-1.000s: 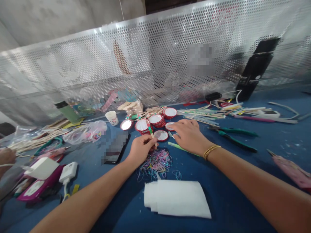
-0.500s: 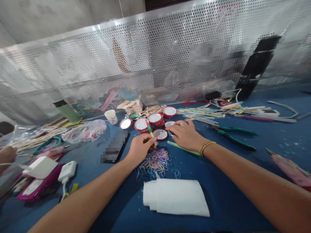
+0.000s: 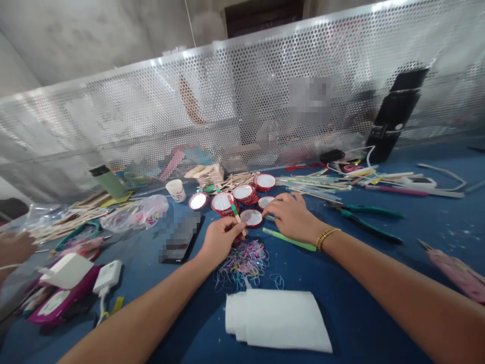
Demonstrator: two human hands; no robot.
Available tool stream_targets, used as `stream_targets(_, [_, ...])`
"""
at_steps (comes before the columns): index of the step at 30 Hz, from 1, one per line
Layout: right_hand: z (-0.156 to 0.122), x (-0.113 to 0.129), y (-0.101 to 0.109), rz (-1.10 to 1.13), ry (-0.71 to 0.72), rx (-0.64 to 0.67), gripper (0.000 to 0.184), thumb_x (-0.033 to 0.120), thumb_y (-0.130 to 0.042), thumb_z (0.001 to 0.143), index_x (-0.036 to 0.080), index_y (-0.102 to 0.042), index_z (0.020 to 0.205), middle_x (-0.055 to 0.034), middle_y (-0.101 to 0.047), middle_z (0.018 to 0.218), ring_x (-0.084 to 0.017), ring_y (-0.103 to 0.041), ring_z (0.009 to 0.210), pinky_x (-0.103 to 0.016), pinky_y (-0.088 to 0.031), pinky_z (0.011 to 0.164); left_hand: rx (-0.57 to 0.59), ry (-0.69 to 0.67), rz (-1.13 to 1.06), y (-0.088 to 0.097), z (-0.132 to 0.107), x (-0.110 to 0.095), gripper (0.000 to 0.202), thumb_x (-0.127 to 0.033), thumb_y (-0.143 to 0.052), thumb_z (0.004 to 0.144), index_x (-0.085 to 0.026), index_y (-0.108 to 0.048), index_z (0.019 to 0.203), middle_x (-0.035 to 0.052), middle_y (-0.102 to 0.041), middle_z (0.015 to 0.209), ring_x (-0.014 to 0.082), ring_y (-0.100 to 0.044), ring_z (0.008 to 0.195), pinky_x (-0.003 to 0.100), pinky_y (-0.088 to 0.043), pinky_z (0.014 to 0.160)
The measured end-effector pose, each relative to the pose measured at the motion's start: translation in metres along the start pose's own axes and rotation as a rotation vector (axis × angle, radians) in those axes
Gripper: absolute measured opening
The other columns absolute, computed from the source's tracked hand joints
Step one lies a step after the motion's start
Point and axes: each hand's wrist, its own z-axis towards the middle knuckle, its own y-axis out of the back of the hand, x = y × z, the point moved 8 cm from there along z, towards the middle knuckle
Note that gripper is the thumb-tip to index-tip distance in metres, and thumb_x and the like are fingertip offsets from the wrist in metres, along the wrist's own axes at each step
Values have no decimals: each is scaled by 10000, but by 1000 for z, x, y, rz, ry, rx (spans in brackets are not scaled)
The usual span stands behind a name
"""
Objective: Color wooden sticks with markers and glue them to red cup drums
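My left hand [image 3: 221, 237] is closed around a small striped stick [image 3: 235, 209] with red, white and green bands, holding it upright above a heap of coloured rubber bands [image 3: 242, 261]. My right hand [image 3: 292, 216] lies palm down on the blue table, fingers curled over a small white stick beside a red-rimmed round lid [image 3: 251, 218]. More red-rimmed lids [image 3: 244, 192] cluster just beyond both hands. A light green stick [image 3: 290, 239] lies under my right wrist.
A perforated metal screen [image 3: 242, 101] walls off the far side. Green-handled pliers [image 3: 369, 221] lie to the right, a dark phone [image 3: 181, 231] to the left, a folded white cloth [image 3: 276, 319] near me. Another person's hand [image 3: 15, 248] shows at the far left edge.
My right hand has drawn back slightly from the lids toward the one nearest me. My left hand keeps the striped stick in much the same place.
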Motion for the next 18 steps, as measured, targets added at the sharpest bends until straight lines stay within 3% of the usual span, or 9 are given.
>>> stream_targets(4, [-3, -4, 14, -92, -10, -27, 340, 179, -522, 830, 302, -694, 1096, -29, -701, 1193, -276, -512, 1133, -488, -238, 990, -2, -1, -7, 1, -1, -2, 387, -534, -701, 731, -152, -675, 678, 20, -629, 605, 112, -527, 555, 218, -393, 537])
stream_targets(8, [-10, -13, 27, -167, -73, 21, 162, 333, -583, 828, 257, -727, 836, -51, -729, 928, -282, -550, 1012, -470, -259, 919, 7, -2, -19, -1, -2, -3, 392, -539, -705, 738, -154, -675, 671, 19, -626, 599, 107, -521, 544, 216, -380, 519])
stream_targets(13, [-20, -19, 27, -247, -113, 147, 134, 303, -632, 781, 240, -728, 711, -67, -737, 815, -281, -589, 934, -449, -284, 856, 23, -23, -19, -2, -2, -5, 378, -520, -701, 756, -153, -678, 670, 22, -641, 616, 102, -521, 540, 214, -379, 516])
stream_targets(18, [-20, -16, 23, -325, -135, 161, 181, 296, -593, 827, 217, -724, 731, -87, -746, 841, -272, -617, 909, -433, -302, 825, 20, -20, 2, -1, 0, -4, 384, -524, -694, 768, -149, -682, 690, 23, -649, 632, 102, -546, 566, 206, -404, 538])
